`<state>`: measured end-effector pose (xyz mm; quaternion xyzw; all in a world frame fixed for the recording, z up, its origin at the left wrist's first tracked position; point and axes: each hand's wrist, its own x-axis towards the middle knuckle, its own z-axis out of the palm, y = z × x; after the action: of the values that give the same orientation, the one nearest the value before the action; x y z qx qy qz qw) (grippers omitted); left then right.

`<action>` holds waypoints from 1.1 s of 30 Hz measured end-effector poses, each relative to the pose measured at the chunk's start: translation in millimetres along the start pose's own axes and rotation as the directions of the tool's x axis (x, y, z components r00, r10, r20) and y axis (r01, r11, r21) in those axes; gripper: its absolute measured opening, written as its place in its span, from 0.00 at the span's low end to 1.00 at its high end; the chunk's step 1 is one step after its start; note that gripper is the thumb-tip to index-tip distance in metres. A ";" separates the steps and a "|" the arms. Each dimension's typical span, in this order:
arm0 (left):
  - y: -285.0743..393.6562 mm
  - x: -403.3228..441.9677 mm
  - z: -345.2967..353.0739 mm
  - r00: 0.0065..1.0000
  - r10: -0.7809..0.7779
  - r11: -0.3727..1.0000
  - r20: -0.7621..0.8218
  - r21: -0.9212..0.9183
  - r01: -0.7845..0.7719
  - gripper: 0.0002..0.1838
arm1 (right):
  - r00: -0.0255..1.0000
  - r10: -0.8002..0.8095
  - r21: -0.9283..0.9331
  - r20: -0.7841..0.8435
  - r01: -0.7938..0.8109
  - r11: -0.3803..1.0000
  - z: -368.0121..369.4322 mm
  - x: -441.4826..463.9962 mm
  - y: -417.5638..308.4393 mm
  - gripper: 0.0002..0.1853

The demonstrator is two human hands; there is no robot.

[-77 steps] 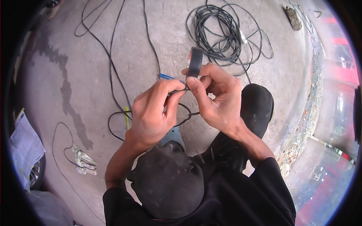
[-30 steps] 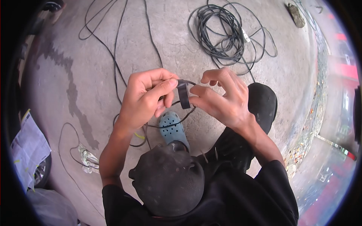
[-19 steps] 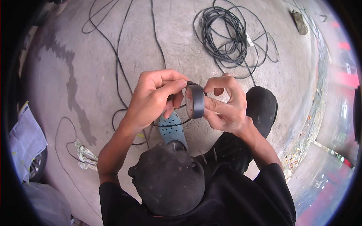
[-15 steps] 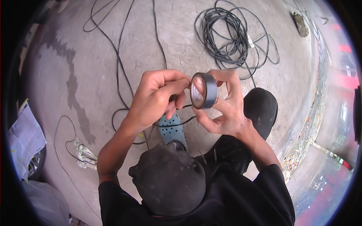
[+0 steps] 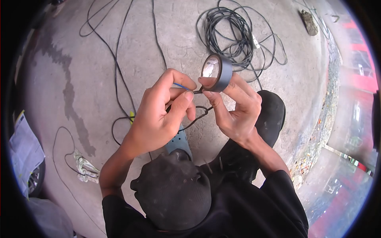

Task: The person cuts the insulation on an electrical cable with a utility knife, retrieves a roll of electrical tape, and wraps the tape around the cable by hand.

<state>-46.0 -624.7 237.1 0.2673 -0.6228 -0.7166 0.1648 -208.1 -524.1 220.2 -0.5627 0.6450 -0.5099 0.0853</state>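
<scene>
A thin black cable (image 5: 197, 92) is pinched between the thumb and fingers of my left hand (image 5: 160, 109). My right hand (image 5: 237, 105) holds a roll of black tape (image 5: 225, 74), with a finger in its core and the thumb just below it at the cable. The roll is tilted, its pale inner ring facing left. A short blue piece (image 5: 180, 85) shows between the fingers of my left hand. Below the hands, a dark cable loop (image 5: 193, 122) hangs near a light blue clog (image 5: 178, 142).
A coiled black cable (image 5: 216, 35) lies on the concrete floor at the top, with a stone (image 5: 309, 22) to its right. Loose cables run down on the left. A crumpled wrapper (image 5: 85, 168) and a printed sheet (image 5: 26, 146) are at lower left.
The tape roll has moved up and tilted over in my right hand, above the cable. The fingers of my left hand have shifted, and the blue piece now shows.
</scene>
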 end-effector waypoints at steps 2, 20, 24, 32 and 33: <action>0.5 -0.6 0.3 1.000 -0.003 1.000 -0.002 0.013 0.003 0.04 | 1.000 0.007 0.001 -0.008 -0.007 1.000 0.0 1.1 -2.1 0.14; -3.1 -4.7 2.7 0.976 0.216 0.917 -0.023 0.348 -0.195 0.02 | 0.978 0.165 0.000 0.125 -0.166 0.986 -3.2 -3.4 -9.3 0.08; -11.0 -9.4 5.6 0.935 0.355 0.823 -0.020 0.481 -0.302 0.05 | 0.897 0.390 0.176 0.208 -0.426 0.887 -2.7 -3.7 -12.0 0.06; -16.4 -9.1 -0.4 0.919 0.392 0.777 0.050 0.516 -0.359 0.07 | 0.934 0.311 0.198 0.176 -0.343 0.918 2.0 -1.2 -9.7 0.07; -15.8 -8.8 -0.8 0.924 0.380 0.782 0.050 0.515 -0.350 0.07 | 0.947 0.273 0.134 0.171 -0.297 0.946 1.1 -3.3 -6.6 0.07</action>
<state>-36.9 -617.7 223.1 0.1963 -0.8262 -0.4703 0.2402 -202.0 -521.1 223.1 -0.4917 0.6689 -0.4979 0.2510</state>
